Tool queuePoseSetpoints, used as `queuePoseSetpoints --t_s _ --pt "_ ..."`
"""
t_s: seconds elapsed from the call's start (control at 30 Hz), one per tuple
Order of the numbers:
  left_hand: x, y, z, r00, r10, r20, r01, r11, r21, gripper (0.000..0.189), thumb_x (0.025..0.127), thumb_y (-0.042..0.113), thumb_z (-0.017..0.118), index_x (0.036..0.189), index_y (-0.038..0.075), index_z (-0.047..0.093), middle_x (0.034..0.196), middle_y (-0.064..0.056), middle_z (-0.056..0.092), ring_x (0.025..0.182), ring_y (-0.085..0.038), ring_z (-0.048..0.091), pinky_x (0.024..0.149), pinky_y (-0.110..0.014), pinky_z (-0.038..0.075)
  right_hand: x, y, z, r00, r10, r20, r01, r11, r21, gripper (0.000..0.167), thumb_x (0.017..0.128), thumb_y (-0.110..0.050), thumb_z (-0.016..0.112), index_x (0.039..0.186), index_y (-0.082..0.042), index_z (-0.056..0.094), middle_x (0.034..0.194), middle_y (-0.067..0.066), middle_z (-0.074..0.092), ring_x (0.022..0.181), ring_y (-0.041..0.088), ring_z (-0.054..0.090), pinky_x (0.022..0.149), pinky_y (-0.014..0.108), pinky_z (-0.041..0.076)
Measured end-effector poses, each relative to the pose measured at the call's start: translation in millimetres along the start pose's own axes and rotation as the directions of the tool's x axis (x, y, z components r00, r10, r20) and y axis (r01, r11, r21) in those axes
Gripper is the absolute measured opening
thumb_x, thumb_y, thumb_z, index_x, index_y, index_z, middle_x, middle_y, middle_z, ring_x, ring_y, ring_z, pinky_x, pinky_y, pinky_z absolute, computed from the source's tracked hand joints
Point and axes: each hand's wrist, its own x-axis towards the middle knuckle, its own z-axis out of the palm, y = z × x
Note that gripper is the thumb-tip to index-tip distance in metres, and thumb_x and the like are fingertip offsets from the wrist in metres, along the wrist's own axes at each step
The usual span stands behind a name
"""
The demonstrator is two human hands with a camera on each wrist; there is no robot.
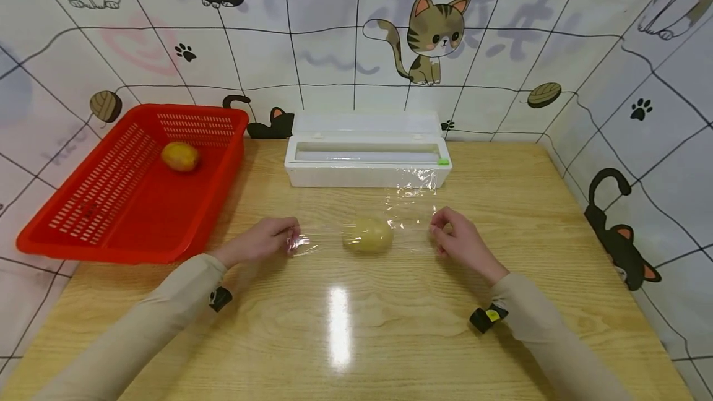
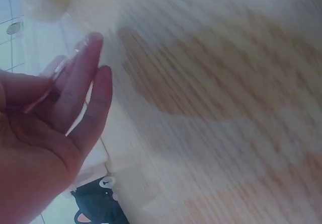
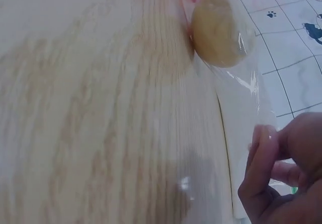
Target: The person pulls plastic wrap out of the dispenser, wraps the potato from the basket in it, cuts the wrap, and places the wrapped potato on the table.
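Note:
A clear sheet of plastic wrap (image 1: 409, 215) runs from the white wrap dispenser (image 1: 367, 175) toward the person. Under or behind the film lies a round yellowish potato (image 1: 367, 237), seen also through the wrap in the right wrist view as a potato (image 3: 216, 30). With thumb and fingers the left hand (image 1: 267, 240) pinches one front corner of the film, left of the potato. Opposite it, the right hand (image 1: 459, 240) pinches the other corner. In the left wrist view, the left hand (image 2: 55, 118) has its thumb against the fingers, with film between.
A red plastic basket (image 1: 117, 246) stands on the left with another yellow potato (image 1: 180, 156) inside. The dispenser's lid (image 1: 367, 122) is raised, and a green slider (image 1: 443, 161) sits at its right end. Cat-printed cloth walls surround the wooden table (image 1: 412, 333).

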Motion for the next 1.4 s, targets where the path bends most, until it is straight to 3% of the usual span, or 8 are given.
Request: queuePoseSetpoints --t_s 0.17,0.3,0.47,0.67,0.8,1.0,1.23,1.4 --pt "2.8 -0.9 -2.7 0.997 0.07 0.025 -0.071 0.997 0.023 0.018 0.094 -0.016 0.044 0.102 -0.002 0.038 0.073 -0.011 0.064 0.063 -0.023 0.064 0.063 -0.035 0.055 2.2 -3.9 1.7 0.992 -0.103 -0.075 0.088 0.98 -0.18 0.016 0.088 0.009 0.055 0.089 -0.003 0.045 0.096 0.02 0.044 0.073 0.026 0.054 0.056 0.031 0.048" --pt "4.7 -2.2 -3.2 0.989 0.145 0.042 -0.149 0.982 0.118 0.026 0.089 -0.021 0.043 0.095 0.004 0.036 0.071 -0.007 0.063 0.059 -0.018 0.064 0.061 -0.031 0.055 3.5 -6.7 3.9 0.976 -0.191 -0.102 0.154 0.943 -0.295 0.021 0.082 0.014 0.053 0.08 -0.007 0.05 0.091 0.019 0.046 0.086 0.032 0.047 0.062 0.038 0.041" --pt "4.4 -1.1 -2.9 0.984 0.16 0.077 -0.168 0.98 0.107 0.037 0.076 -0.026 0.031 0.09 0.005 0.045 0.073 -0.007 0.06 0.06 -0.021 0.062 0.06 -0.033 0.055 5.4 -8.0 6.1 0.987 -0.147 -0.063 0.122 0.945 -0.303 0.021 0.081 0.014 0.054 0.079 -0.007 0.057 0.093 0.017 0.042 0.085 0.032 0.045 0.062 0.039 0.04" --pt "1.8 -0.6 -2.5 0.981 0.185 0.062 -0.189 0.98 0.067 0.037 0.074 -0.028 0.03 0.089 0.003 0.043 0.076 -0.012 0.061 0.063 -0.022 0.063 0.06 -0.033 0.056 6.7 -6.8 8.7 0.996 -0.078 -0.035 0.063 0.948 -0.313 0.02 0.084 0.012 0.057 0.081 -0.007 0.064 0.098 0.017 0.042 0.082 0.031 0.047 0.061 0.037 0.04" --pt "0.3 -0.3 -3.3 0.976 0.207 0.064 -0.21 0.977 0.047 0.04 0.071 -0.029 0.029 0.086 0.003 0.048 0.081 -0.012 0.061 0.067 -0.022 0.063 0.06 -0.032 0.056 6.9 -5.8 10.8 0.994 -0.106 -0.031 0.089 0.936 -0.339 0.022 0.081 0.012 0.058 0.077 -0.008 0.066 0.099 0.018 0.043 0.083 0.031 0.048 0.06 0.038 0.041" --pt "0.5 -0.1 -2.9 0.96 0.274 0.048 -0.278 0.946 0.166 0.041 0.07 -0.031 0.036 0.084 0.001 0.056 0.081 -0.012 0.053 0.067 -0.015 0.058 0.058 -0.027 0.054 5.8 -5.9 12.0 0.988 -0.153 -0.002 0.142 0.922 -0.36 0.022 0.079 0.013 0.056 0.076 -0.005 0.067 0.099 0.019 0.045 0.088 0.031 0.048 0.06 0.037 0.043" --pt "4.4 2.1 5.7 0.987 0.148 -0.063 -0.121 0.943 0.311 0.018 0.08 -0.012 0.055 0.081 0.005 0.059 0.072 0.001 0.058 0.063 -0.009 0.054 0.058 -0.025 0.048 5.3 -15.3 5.7 0.993 -0.044 0.112 0.076 0.95 -0.303 0.014 0.088 0.004 0.056 0.089 0.001 0.07 0.11 0.022 0.043 0.053 0.015 0.053 0.053 0.03 0.046" --pt "10.0 6.5 15.0 0.994 0.037 -0.103 0.009 0.911 0.413 0.009 0.079 -0.004 0.062 0.079 0.004 0.059 0.071 0.001 0.056 0.065 -0.012 0.053 0.059 -0.028 0.048 6.7 -21.3 1.3 0.986 0.052 0.158 0.003 0.945 -0.327 0.02 0.08 0.0 0.061 0.097 -0.002 0.071 0.118 0.026 0.042 0.074 0.026 0.055 0.062 0.034 0.045"
